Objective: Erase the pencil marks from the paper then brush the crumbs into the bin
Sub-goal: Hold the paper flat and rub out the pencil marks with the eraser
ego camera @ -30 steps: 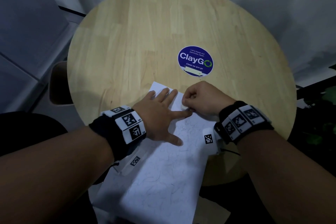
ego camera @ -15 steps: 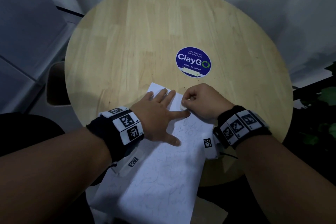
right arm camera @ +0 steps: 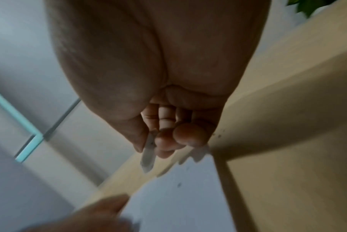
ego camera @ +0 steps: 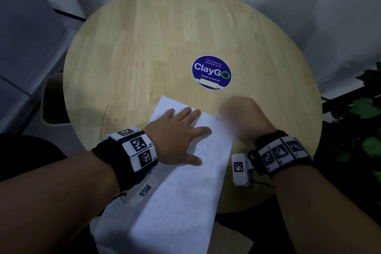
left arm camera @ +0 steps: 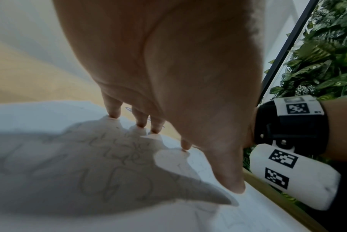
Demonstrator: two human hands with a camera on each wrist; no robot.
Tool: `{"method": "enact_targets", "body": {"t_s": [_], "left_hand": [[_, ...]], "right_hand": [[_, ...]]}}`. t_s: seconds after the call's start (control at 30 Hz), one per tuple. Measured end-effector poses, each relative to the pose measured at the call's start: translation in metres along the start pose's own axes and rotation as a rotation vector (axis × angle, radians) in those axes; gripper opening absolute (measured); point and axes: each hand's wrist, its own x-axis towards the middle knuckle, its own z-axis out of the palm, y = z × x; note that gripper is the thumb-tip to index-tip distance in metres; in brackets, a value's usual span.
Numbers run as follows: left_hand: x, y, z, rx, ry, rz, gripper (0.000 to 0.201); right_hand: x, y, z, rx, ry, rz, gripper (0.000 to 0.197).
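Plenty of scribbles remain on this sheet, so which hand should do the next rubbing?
Right. The right hand pinches the eraser by the paper, while the left hand lies flat pinning it.

bare table (ego camera: 165, 37) beyond paper (ego camera: 181, 202), sticker (ego camera: 211, 72) flat, plants (ego camera: 367, 109) right

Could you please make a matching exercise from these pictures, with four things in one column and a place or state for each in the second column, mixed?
Things:
1. left hand
2. right hand
3. paper
4. round sticker

Places or states:
A. hangs over the near edge of the table
B. blue, beyond the paper
C. lies flat, fingers spread, on the paper
D. pinches a white eraser at the paper's right edge

Pairs: 1-C, 2-D, 3-A, 4-B
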Motion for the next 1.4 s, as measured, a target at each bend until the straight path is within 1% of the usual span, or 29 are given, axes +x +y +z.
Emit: {"method": "enact_targets", "body": {"t_s": [0.07, 0.1, 0.2, 0.23, 0.37, 0.4, 0.5, 0.53, 0.57, 0.63, 0.67, 0.7, 0.73, 0.83, 0.87, 0.9, 1.0, 1.03, 1.07, 1.17, 1.23, 1.3, 1.4], "left_hand": [[0.001, 0.001, 0.003, 0.023, -0.029, -0.003, 0.090], [0.002, 0.001, 0.004, 0.030, -0.034, -0.004, 0.091], [0.003, 0.001, 0.006, 0.027, -0.043, -0.011, 0.093], [0.003, 0.001, 0.006, 0.025, -0.050, -0.013, 0.093], [0.004, 0.002, 0.005, 0.023, -0.059, -0.016, 0.096], [0.004, 0.002, 0.005, 0.021, -0.060, -0.017, 0.097], [0.003, 0.003, 0.004, 0.020, -0.058, -0.021, 0.097], [0.003, 0.003, 0.004, 0.024, -0.058, -0.024, 0.096], [0.002, 0.004, 0.002, 0.029, -0.061, -0.027, 0.095], [0.001, 0.006, 0.000, 0.040, -0.070, -0.026, 0.093], [0.001, 0.007, -0.002, 0.043, -0.068, -0.023, 0.092], [0.001, 0.007, -0.003, 0.047, -0.062, -0.020, 0.091], [0.001, 0.007, -0.004, 0.053, -0.057, -0.019, 0.090], [0.001, 0.007, -0.005, 0.061, -0.058, -0.022, 0.089], [0.001, 0.006, -0.005, 0.064, -0.054, -0.017, 0.089], [0.001, 0.004, -0.005, 0.067, -0.050, -0.009, 0.089], [0.002, 0.000, -0.004, 0.049, -0.067, 0.016, 0.090], [0.003, 0.000, -0.003, 0.033, -0.074, 0.017, 0.090], [0.003, -0.001, -0.001, 0.020, -0.076, 0.015, 0.091], [0.004, -0.001, 0.002, 0.031, -0.060, 0.013, 0.092], [0.004, 0.000, 0.002, 0.043, -0.065, 0.005, 0.092], [0.004, 0.003, -0.001, 0.040, -0.040, 0.001, 0.090], [0.005, 0.007, -0.005, 0.044, 0.045, 0.028, 0.085]], "right_hand": [[0.000, -0.006, 0.010, -0.098, -0.049, -0.065, 0.015], [0.001, -0.009, 0.015, -0.140, -0.049, -0.089, 0.015], [0.001, -0.013, 0.022, -0.259, 0.027, -0.149, 0.013], [0.001, -0.014, 0.022, -0.285, 0.032, -0.159, 0.012], [-0.001, -0.020, 0.016, -0.361, -0.119, -0.156, 0.015], [0.001, -0.021, 0.016, -0.354, -0.103, -0.156, 0.014], [0.007, -0.019, 0.015, -0.202, 0.114, -0.170, 0.012], [0.008, -0.017, 0.014, -0.125, 0.146, -0.160, 0.012], [0.007, -0.015, 0.014, -0.050, 0.126, -0.136, 0.012], [0.002, -0.010, 0.015, 0.058, -0.002, -0.068, 0.013], [0.000, -0.006, 0.016, 0.057, -0.048, -0.044, 0.014], [0.000, -0.002, 0.016, 0.019, -0.060, -0.033, 0.015], [0.001, 0.001, 0.016, -0.026, -0.044, -0.027, 0.015], [0.007, 0.003, 0.013, -0.170, 0.110, -0.058, 0.013], [0.006, 0.002, 0.012, -0.186, 0.144, -0.076, 0.012], [0.005, 0.000, 0.012, -0.167, 0.134, -0.085, 0.012], [-0.002, -0.006, 0.019, -0.080, -0.051, -0.064, 0.014], [-0.003, -0.005, 0.020, -0.102, -0.070, -0.056, 0.014], [-0.002, -0.004, 0.020, -0.134, -0.044, -0.055, 0.013], [0.004, -0.003, 0.010, -0.230, 0.157, -0.073, 0.010], [0.007, 0.001, 0.003, -0.191, 0.235, -0.063, 0.009], [0.007, 0.004, 0.003, -0.092, 0.223, -0.045, 0.010], [0.005, 0.009, 0.010, 0.052, 0.185, 0.016, 0.011]]}}
